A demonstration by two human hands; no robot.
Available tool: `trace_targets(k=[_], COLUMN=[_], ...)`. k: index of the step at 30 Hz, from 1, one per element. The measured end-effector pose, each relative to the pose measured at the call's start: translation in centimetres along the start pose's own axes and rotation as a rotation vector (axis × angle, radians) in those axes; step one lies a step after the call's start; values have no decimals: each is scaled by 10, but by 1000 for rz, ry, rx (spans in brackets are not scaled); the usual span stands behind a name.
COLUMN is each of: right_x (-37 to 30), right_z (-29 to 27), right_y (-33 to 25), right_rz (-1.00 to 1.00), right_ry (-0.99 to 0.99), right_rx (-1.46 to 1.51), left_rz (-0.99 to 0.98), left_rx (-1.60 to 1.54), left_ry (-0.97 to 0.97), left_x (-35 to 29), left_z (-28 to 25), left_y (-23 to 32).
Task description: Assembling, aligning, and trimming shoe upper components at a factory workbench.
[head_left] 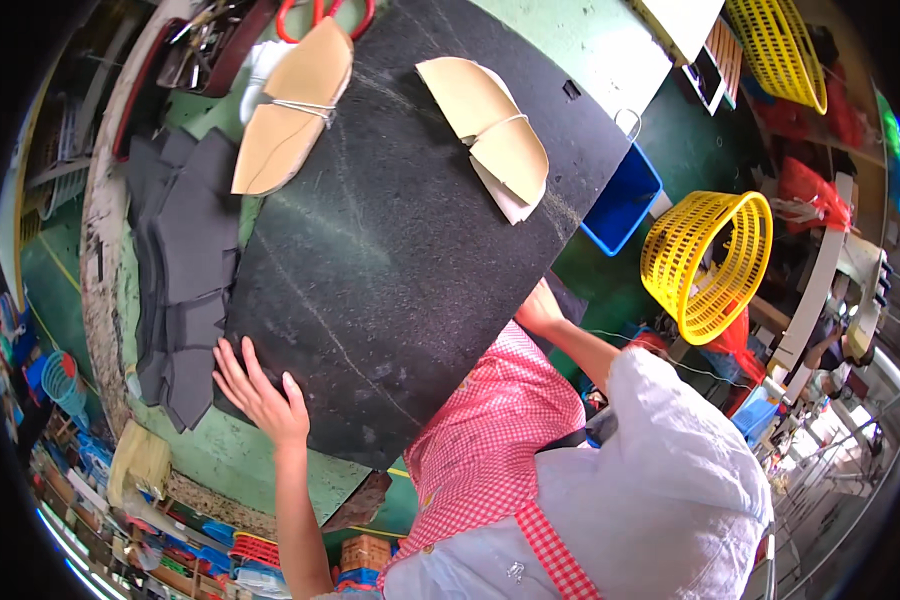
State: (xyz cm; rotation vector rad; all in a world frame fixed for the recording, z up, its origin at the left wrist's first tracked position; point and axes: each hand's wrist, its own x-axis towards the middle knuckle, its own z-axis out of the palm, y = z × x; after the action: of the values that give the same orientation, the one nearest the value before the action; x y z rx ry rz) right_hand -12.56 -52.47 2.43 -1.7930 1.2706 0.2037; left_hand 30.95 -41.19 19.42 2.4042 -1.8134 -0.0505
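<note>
Pale sleeve point(680, 430) fills 4 o'clock; left hand point(270, 405) at 8 o'clock spreads fingers, likely steadying black sheet point(370, 290); right hand point(540, 308) grip: can't tell.

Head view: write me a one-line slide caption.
Left hand spread on a black mat, right hand at the mat's edge, two tied tan bundles farther off.

Lighting is bright across the table point(220, 452); its far right part washes out to near-white; light strips point(58, 535) glow at lower left; distortion and softness increase toward the black rim.
</note>
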Motion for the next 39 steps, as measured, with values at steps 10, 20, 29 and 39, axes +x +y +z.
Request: trace_targets(k=[10, 20, 29, 39], right_x=[-245, -64, 105, 115], right_z=[19, -206, -263, -264], right_y=[190, -68, -201, -186], right_rz=[930, -17, -624, -684], right_ry=[-793, 280, 266, -61], right_rx=[-435, 430, -129, 932], left_rz=[-7, 77, -149, -647], left_rx=[-18, 113, -667, -1759], left_ry=[40, 251, 95, -22], left_x=[7, 40, 110, 157], left_z=[0, -39, -21, -10], left_y=[3, 10, 180, 268])
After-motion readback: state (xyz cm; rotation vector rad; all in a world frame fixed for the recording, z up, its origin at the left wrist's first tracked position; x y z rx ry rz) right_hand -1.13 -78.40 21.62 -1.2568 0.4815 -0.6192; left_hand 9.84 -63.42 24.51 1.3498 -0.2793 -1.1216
